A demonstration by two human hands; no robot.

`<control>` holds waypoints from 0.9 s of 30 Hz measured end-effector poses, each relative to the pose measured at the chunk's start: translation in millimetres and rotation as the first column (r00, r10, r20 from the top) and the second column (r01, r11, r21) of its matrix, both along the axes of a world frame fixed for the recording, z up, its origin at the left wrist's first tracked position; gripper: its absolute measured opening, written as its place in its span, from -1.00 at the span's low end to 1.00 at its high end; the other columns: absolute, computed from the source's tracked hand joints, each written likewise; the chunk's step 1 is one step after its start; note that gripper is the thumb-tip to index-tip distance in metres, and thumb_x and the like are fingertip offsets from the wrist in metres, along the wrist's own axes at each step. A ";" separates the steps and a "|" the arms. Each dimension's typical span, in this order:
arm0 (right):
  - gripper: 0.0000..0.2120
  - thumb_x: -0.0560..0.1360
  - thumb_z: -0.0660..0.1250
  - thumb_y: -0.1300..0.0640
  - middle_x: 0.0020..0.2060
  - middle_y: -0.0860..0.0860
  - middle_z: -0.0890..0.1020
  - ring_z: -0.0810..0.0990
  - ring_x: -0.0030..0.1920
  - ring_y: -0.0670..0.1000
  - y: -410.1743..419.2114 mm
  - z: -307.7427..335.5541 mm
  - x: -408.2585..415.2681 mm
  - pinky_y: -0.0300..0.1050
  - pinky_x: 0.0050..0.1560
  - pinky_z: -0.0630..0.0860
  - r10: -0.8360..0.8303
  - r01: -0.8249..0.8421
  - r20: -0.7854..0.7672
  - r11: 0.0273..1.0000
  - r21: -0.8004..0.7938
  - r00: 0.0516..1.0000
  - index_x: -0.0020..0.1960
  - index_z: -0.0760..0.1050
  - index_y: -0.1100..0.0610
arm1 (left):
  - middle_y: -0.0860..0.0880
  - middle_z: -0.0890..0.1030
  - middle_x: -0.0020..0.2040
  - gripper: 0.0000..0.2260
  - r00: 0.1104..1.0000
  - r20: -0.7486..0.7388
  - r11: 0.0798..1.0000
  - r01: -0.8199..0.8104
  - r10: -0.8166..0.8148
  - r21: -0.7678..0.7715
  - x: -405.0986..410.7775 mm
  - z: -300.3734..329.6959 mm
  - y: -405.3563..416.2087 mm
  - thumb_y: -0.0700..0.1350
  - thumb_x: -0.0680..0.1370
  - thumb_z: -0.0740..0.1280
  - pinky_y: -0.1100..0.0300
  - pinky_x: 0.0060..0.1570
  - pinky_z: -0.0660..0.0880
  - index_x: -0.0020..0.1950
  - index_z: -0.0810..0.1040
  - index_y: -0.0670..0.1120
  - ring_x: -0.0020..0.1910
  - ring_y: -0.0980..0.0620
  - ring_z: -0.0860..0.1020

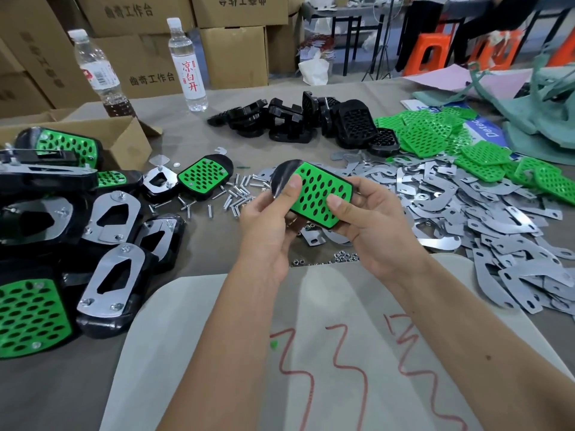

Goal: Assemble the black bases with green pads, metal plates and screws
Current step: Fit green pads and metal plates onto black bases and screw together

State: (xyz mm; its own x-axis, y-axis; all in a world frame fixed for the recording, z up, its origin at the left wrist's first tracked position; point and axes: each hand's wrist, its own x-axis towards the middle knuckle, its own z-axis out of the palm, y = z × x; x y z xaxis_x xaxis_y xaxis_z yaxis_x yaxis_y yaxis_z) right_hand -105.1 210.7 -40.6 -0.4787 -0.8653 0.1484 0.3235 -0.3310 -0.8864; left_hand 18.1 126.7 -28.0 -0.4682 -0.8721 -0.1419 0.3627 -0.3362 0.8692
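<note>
Both hands hold one black base (pixel 281 175) with a green pad (pixel 320 194) seated on it, lifted just above the table (pixel 202 244). The left hand (pixel 267 225) grips its near-left edge, thumb pressed on the pad; the right hand (pixel 370 225) clasps the right end, thumb on top. Loose screws (pixel 236 194) lie left, metal plates (pixel 466 213) right, bare bases (pixel 311 119) behind
</note>
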 end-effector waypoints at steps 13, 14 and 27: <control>-0.74 0.53 0.40 0.38 -0.01 0.13 0.76 0.76 -0.01 0.15 1.1 -1.4 -4.1 -0.06 -0.07 0.70 0.074 -0.063 -0.200 0.996 0.059 0.977 0.16 0.64 0.16 | -0.05 0.73 -0.23 -0.86 0.989 0.085 0.993 -0.120 0.118 0.016 3.5 -3.8 -11.1 -0.12 0.54 0.53 -0.07 -0.04 0.67 -0.14 0.64 -0.15 -0.22 -0.02 0.71; -0.73 0.54 0.40 0.42 -0.03 0.11 0.77 0.77 -0.03 0.14 1.1 -0.7 -4.1 -0.09 -0.10 0.70 0.050 -0.037 -0.211 0.997 0.064 0.976 0.15 0.64 0.16 | -0.07 0.74 -0.21 -0.85 0.992 0.080 0.994 -0.105 0.102 0.032 2.9 -3.6 -10.3 -0.10 0.54 0.52 -0.09 0.00 0.67 -0.11 0.63 -0.16 -0.18 -0.05 0.71; -0.54 0.52 0.36 0.52 0.13 0.19 0.66 0.74 0.04 0.13 1.3 -3.3 4.1 -0.05 -0.06 0.69 0.162 -0.133 -0.198 0.979 0.153 0.967 0.26 0.54 0.07 | -0.01 0.68 -0.27 -0.82 0.972 0.096 0.976 -0.216 0.215 -0.006 0.0 3.4 -5.3 -0.20 0.59 0.44 -0.38 0.12 0.59 -0.22 0.62 -0.08 -0.11 -0.15 0.65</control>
